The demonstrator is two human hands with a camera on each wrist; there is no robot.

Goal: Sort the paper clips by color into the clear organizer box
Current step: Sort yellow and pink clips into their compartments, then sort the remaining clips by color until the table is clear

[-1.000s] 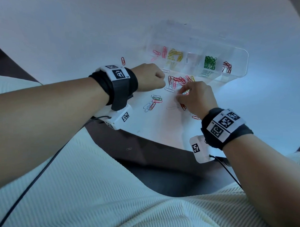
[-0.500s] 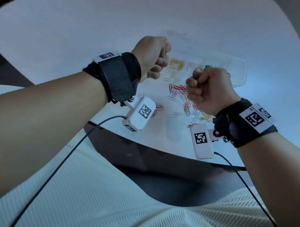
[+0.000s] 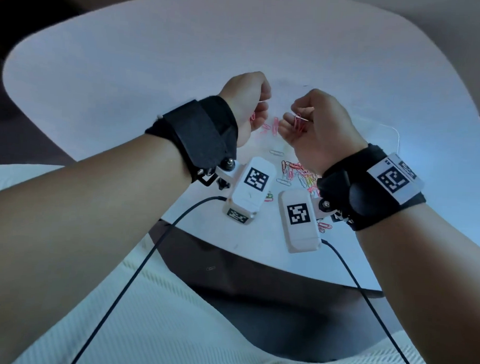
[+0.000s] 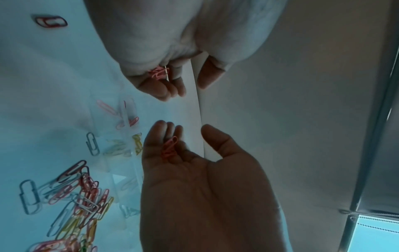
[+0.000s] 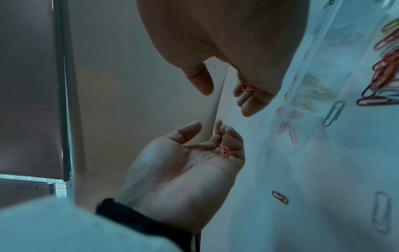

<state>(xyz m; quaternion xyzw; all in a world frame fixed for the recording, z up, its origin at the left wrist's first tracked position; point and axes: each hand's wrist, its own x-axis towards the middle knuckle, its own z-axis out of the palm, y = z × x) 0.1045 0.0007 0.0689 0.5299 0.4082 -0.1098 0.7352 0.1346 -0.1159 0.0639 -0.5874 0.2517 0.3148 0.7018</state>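
Observation:
Both hands hover side by side over the left end of the clear organizer box (image 3: 393, 132), which they mostly hide. My left hand (image 3: 259, 111) is curled around a few pink paper clips (image 4: 158, 73), which also show in the right wrist view (image 5: 224, 150). My right hand (image 3: 292, 121) cups red paper clips (image 3: 298, 123) in its bent fingers, thumb held apart. Pink clips (image 3: 273, 127) lie in the box compartment below the hands. A mixed pile of loose clips (image 3: 296, 173) sits on the white table (image 3: 128, 69) in front of the box.
A lone red clip (image 4: 50, 22) and a few silver clips (image 4: 92, 143) lie apart from the pile. Yellow clips (image 4: 137, 141) fill the neighbouring compartment. Cables (image 3: 149, 255) hang from both wrist cameras across the table's near edge. A stray clip (image 3: 211, 268) lies on the dark floor.
Both hands left the pile on the table, rose as fists, and now hover together over the box with their palms turned so the clips show.

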